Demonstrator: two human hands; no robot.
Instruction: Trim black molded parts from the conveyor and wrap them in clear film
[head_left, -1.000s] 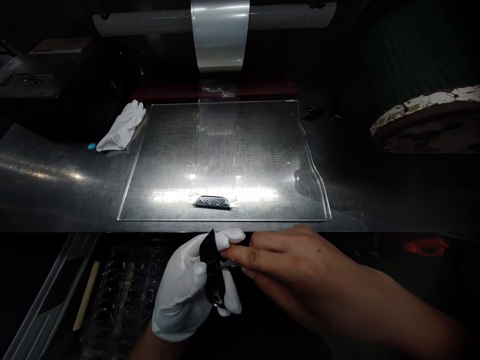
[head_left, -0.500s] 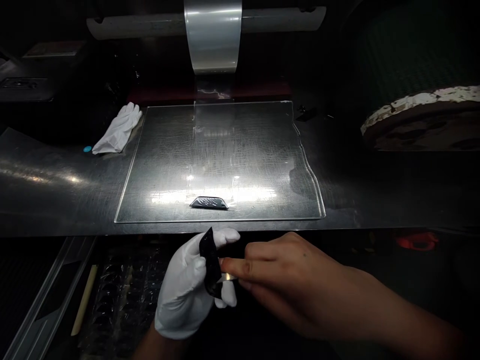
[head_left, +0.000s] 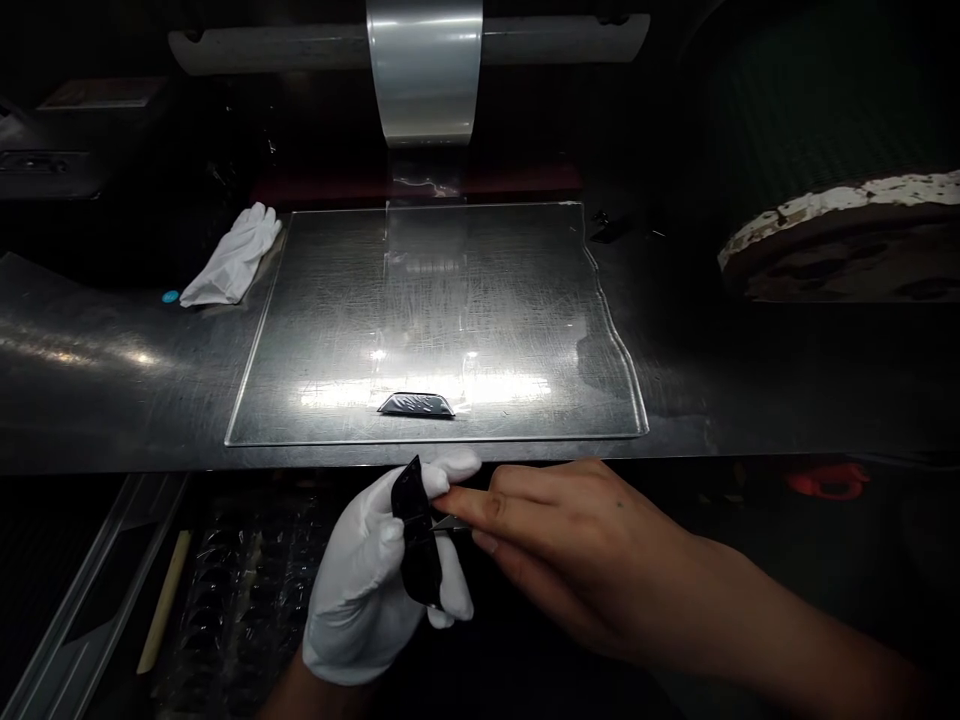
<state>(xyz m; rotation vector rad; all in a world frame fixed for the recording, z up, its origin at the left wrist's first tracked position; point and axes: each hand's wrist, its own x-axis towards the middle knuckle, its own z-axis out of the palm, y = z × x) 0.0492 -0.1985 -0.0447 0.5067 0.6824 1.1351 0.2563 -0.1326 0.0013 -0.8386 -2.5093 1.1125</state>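
Note:
My left hand (head_left: 360, 590), in a white glove, grips a curved glossy black piece (head_left: 415, 540) between thumb and fingers, just below the bench's front edge. My bare right hand (head_left: 562, 550) is closed around a small knife (head_left: 450, 522); only its pointed metal blade shows, and the handle is hidden in the fingers. The blade's tip is at the right edge of the black piece, and my right index finger lies close to the gloved fingers. Beyond my hands, a dark trapezoid piece with a shiny surface (head_left: 417, 404) lies on the clear sheet (head_left: 330, 300).
A white glove (head_left: 232, 255) and a blue disc (head_left: 170, 297) lie left of the sheet. Clear film (head_left: 424, 80) hangs from a bar at the back. A large green roll (head_left: 832, 110) stands right. Below the bench are a moulded plastic tray (head_left: 247, 590) and a red-handled tool (head_left: 825, 481).
The blade and right fingers went down along the black piece's edge, then came back up. The black piece tilted slightly in my left hand. The whole view has shifted a little.

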